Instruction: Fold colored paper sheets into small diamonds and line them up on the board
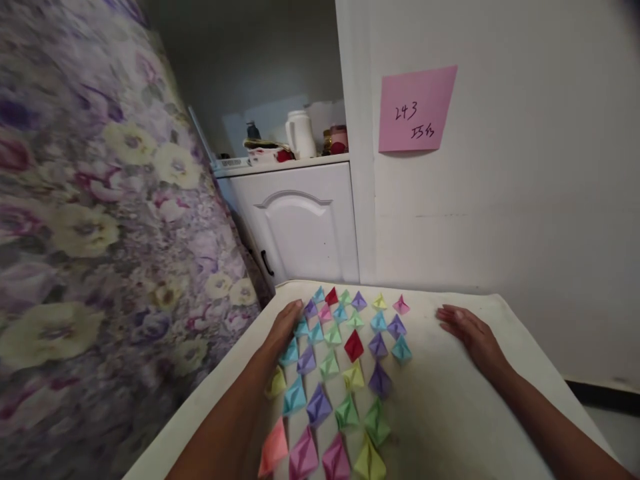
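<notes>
Small folded paper pieces [353, 346] in red, blue, purple, green, yellow and pink stand in rows on the pale table [440, 413]. My left hand [285, 325] rests along the left edge of the rows, fingers stretched forward, close beside the blue pieces [301, 327]. My left forearm hides part of the yellow piece [276, 382] and the coral one [274, 448]. To the right of the rows, my right hand [470, 335] is held apart from them, its fingers extended and holding nothing. The pink piece [401, 305] is among those nearest to it.
Beyond the table stands a white cabinet [300, 220], with a white jug [300, 135] and jars [339, 139] on top. A floral curtain [110, 220] hangs at the left. On the white wall [540, 200] is a pink note [417, 110] with handwriting.
</notes>
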### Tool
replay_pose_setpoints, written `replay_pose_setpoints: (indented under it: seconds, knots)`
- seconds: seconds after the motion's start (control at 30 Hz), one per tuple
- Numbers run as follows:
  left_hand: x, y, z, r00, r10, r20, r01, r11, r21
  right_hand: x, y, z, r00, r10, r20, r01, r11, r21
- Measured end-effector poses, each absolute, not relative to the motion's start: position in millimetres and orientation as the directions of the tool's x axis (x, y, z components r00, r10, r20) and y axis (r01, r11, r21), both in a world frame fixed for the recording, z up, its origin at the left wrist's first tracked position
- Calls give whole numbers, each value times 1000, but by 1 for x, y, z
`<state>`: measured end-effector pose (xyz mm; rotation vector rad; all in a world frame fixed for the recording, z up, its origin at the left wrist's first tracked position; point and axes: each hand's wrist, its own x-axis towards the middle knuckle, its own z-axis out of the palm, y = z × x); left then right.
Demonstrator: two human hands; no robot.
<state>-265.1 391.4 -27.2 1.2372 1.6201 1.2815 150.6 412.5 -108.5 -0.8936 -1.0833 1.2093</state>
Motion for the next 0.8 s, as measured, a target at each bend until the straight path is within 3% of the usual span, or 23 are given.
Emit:
replay_pose_setpoints:
  seconds: [0.23,0.4,0.47,0.5,0.6,0.73,0.8]
  knots:
    - [-208,364,-11,215,975,53,408,-139,902,154,418,-108,-4,991,133,-380,121,-917]
    - [-156,332,21,598,785,161,440,-490,753,153,415,-108,-5,991,134,-350,124,-928]
    - [-165,348,27,451,870,199,488,-427,761,153,414,-108,-12,989,145,-331,133,-934]
    - [-176,362,27,256,936,241,527,-344,777,153,414,-109,-17,988,151,-320,138,-937]
    - [-220,414,15,-10,960,280,561,-226,797,150,420,-107,-16,982,190,-249,180,-952]
    - [-256,463,-15,-111,975,191,543,-102,833,131,447,-101,-60,949,310,82,315,-946]
    - [-255,474,-28,-90,984,156,519,-87,850,114,465,-97,-101,942,322,126,333,-935]
